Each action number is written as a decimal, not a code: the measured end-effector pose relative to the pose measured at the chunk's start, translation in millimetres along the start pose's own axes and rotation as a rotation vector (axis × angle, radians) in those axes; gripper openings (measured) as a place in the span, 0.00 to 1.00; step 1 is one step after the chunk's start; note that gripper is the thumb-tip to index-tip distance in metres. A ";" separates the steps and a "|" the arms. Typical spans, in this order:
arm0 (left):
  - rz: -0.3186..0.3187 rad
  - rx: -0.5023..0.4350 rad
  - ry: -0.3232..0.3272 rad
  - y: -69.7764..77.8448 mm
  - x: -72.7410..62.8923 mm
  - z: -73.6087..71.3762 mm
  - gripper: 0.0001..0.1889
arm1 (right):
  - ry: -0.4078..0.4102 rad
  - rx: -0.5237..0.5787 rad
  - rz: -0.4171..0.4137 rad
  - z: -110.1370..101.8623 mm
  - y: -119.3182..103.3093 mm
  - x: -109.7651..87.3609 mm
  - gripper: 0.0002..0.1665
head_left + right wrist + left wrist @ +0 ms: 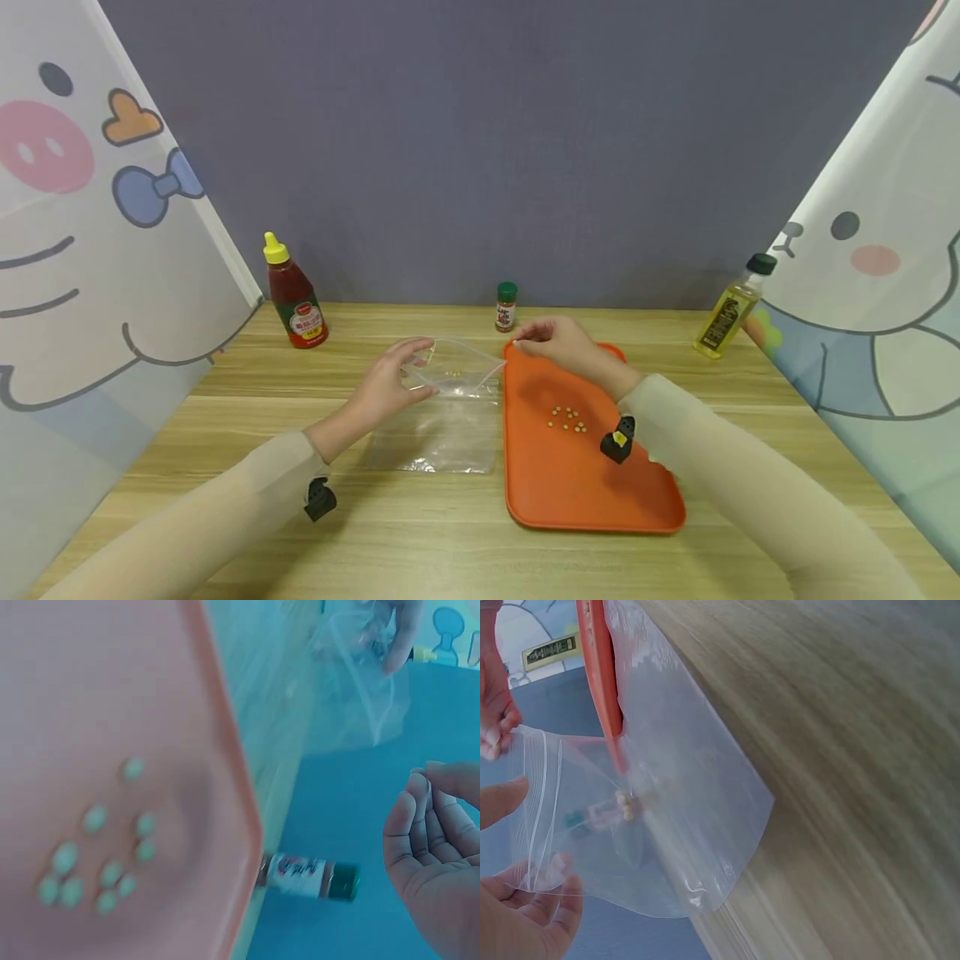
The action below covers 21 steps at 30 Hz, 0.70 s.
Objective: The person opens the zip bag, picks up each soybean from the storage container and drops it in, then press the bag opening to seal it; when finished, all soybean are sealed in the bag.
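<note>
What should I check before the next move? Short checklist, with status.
1. Bag mouth open: ok, it gapes.
2. Left hand has the bag: ok, it holds the edge of the mouth.
3. Right hand over the mouth: not ok, it is above the tray, just right of the bag.
4. Bean in the right fingertips: cannot tell, they are pinched together and hide most of what is between them.
5. Beans on the tray away from its rim: ok, they lie in a loose group inside it.
6. Jar upright: ok, it stands behind the tray.
</note>
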<state>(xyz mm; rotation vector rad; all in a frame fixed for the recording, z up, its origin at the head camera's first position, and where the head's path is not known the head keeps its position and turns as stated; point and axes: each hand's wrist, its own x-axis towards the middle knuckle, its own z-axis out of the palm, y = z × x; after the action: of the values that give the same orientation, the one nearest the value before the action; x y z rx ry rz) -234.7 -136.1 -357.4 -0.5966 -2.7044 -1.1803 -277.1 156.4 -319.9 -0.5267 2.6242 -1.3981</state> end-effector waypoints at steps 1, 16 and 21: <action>0.002 0.000 -0.001 0.1 -0.1 0.1 0.40 | -0.006 0.016 -0.006 3.1 -4.3 1.8 0.12; 0.012 -0.031 -0.011 2.0 1.0 -0.2 0.39 | -0.075 -0.069 -0.142 45.5 -42.0 27.4 0.09; 0.003 -0.038 -0.021 1.9 1.7 0.2 0.40 | -0.061 -0.045 -0.149 43.8 -40.0 25.7 0.10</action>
<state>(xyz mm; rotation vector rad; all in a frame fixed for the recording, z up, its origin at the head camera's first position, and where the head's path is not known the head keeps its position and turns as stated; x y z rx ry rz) -235.5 -134.3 -355.8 -0.6216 -2.7032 -1.2340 -279.5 92.5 -310.3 -0.7728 2.6209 -1.3417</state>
